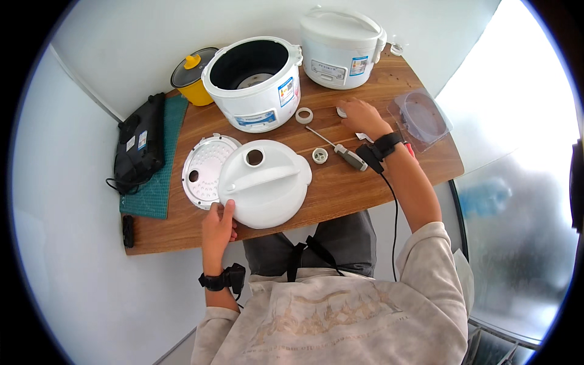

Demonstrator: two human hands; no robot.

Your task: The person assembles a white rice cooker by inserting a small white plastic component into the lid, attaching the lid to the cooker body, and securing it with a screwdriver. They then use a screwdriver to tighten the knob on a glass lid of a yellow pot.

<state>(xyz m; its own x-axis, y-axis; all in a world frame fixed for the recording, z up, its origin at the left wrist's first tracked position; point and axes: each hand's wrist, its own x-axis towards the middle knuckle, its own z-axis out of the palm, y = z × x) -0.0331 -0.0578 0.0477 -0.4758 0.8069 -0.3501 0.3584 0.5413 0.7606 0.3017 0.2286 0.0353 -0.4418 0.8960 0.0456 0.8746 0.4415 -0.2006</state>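
Note:
My left hand (219, 230) grips the near left edge of a white rice cooker lid (267, 193), thumb on top and fingers beneath. The lid has a round hole and a raised handle, and partly covers a perforated metal inner lid (204, 161). My right hand (363, 118) reaches over the table at right, its fingertips closed on a small white piece (341, 112); the fingers partly hide it. Nearby lie a screwdriver (350, 157) with a grey handle, a white ring (304, 115) and a small round white valve cap (319, 156). Another small white piece (364, 137) lies beside my right wrist.
An open white rice cooker body (267, 100) stands at the back, beside a yellow pot (196, 91) and a closed white rice cooker (340, 52). A clear plastic tray (435, 134) lies at right. A black case (140, 137) rests on a green cutting mat (149, 198) at left.

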